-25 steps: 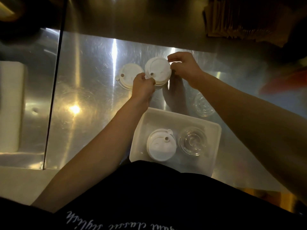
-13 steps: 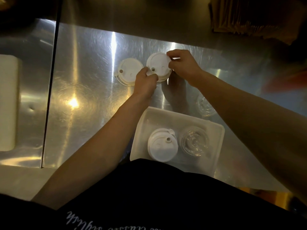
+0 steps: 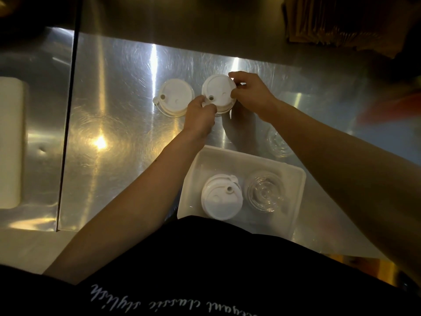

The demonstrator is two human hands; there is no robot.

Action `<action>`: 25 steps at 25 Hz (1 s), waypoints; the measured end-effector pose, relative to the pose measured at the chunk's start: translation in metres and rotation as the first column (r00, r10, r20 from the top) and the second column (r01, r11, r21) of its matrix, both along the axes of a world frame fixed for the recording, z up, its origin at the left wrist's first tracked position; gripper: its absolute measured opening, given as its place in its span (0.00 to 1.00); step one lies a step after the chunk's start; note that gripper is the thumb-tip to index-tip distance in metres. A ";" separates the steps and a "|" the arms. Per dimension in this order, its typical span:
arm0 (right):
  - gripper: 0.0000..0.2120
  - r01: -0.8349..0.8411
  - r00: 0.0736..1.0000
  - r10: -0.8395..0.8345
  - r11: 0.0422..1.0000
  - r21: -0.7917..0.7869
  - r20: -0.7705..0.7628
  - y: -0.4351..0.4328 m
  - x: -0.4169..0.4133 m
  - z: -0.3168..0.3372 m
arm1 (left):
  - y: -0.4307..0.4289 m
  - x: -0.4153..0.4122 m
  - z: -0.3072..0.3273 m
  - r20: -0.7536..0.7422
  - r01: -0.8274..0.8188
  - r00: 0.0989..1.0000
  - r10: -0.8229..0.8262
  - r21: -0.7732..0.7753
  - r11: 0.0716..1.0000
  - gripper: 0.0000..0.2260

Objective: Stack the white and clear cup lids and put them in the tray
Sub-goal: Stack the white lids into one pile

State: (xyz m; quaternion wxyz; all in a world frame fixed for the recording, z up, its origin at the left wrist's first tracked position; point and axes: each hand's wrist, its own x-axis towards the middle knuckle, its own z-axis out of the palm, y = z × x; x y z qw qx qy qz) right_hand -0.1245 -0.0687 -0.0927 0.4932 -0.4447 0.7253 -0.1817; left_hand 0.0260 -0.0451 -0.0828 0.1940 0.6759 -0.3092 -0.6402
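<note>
Both hands hold one white cup lid (image 3: 218,92) over the steel counter: my left hand (image 3: 200,117) pinches its near-left rim and my right hand (image 3: 250,95) grips its right edge. It seems to sit on another lid beneath it. A second white lid (image 3: 175,98) lies flat just to its left. The white tray (image 3: 293,179) stands near my body and holds a stack of white lids (image 3: 221,198) on its left and a stack of clear lids (image 3: 264,193) on its right. One clear lid (image 3: 279,143) lies on the counter beyond the tray, partly hidden by my right forearm.
A dark seam (image 3: 67,124) splits the shiny steel counter (image 3: 118,92). A white block (image 3: 10,142) lies at the far left. Brown paper items (image 3: 337,26) sit at the back right, and something red (image 3: 391,108) lies blurred at the right edge.
Both hands keep their hold on the same white lid and have shifted only slightly. The camera view has drifted a little.
</note>
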 end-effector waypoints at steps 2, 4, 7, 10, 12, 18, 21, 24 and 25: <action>0.27 0.009 1.000 -0.009 1.000 0.005 0.006 0.003 0.000 0.002 | 0.001 0.000 0.005 -0.006 -0.004 1.000 0.004 0.017 1.000 0.31; 0.27 0.051 0.998 -0.052 0.999 0.006 0.026 0.006 -0.002 0.004 | 0.000 0.001 0.010 -0.014 -0.017 1.000 0.017 0.015 1.000 0.30; 0.26 0.113 0.992 -0.113 0.994 0.012 0.054 0.010 -0.005 0.007 | -0.002 0.003 0.015 0.005 -0.016 1.000 0.016 -0.017 1.000 0.27; 0.25 0.117 0.992 -0.117 0.993 0.002 0.036 0.015 -0.006 0.011 | -0.001 0.007 0.015 0.049 -0.015 0.999 0.018 -0.053 0.998 0.24; 0.24 0.125 0.992 -0.124 0.992 -0.012 0.036 0.018 -0.006 0.016 | 0.002 0.012 0.016 0.050 -0.035 0.998 0.038 -0.054 0.998 0.23; 0.23 0.120 0.991 -0.118 0.992 -0.029 0.061 0.030 0.002 0.022 | 0.008 0.036 0.022 0.045 -0.095 0.994 0.099 -0.082 0.992 0.21; 0.24 0.086 0.995 -0.083 0.995 -0.052 0.053 0.030 0.011 0.026 | 0.010 0.056 0.019 0.045 -0.148 0.987 0.154 -0.113 0.982 0.22; 0.22 0.070 0.996 -0.066 0.995 -0.073 0.066 0.025 0.026 0.028 | 0.005 0.075 0.019 0.055 -0.192 0.978 0.201 -0.139 0.972 0.22; 0.22 0.070 0.995 -0.065 0.995 -0.068 0.078 0.022 0.032 0.029 | 0.002 0.081 0.019 0.060 -0.196 0.977 0.206 -0.142 0.970 0.21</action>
